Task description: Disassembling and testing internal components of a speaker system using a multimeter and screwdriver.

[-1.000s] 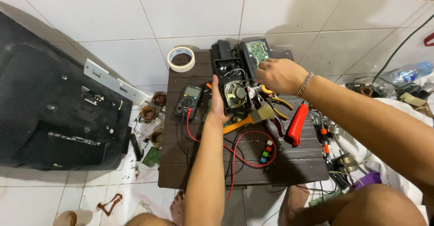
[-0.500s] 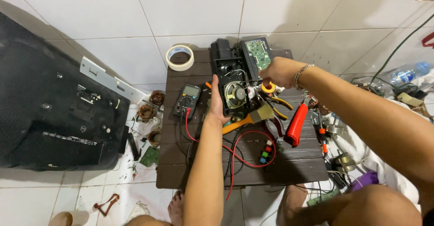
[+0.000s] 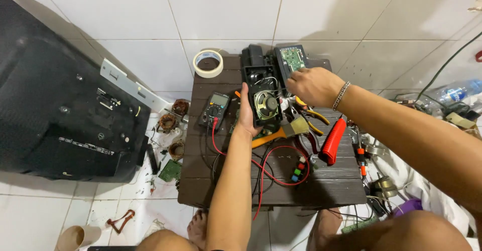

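So the black speaker box [image 3: 263, 92] is already opened up on the dark worktop [image 3: 281, 190], round speaker cone [image 3: 266, 104] exposed, wires not tidied and nothing closed back up, so I'd say it's mid-repair with plenty left. Left hand [image 3: 246, 115] has its fingers wrapped on the box's left side, steadying it; right hand [image 3: 311, 85] is curled at the top right by the green circuit board [image 3: 292, 58], can't tell if it's pinching anything. Room's tight: multimeter [image 3: 216, 109] just left, pliers [image 3: 309, 116], brush [image 3: 283, 130] and red handle [image 3: 334, 140] crowd the right, tape roll [image 3: 208, 63] sits at the back edge.
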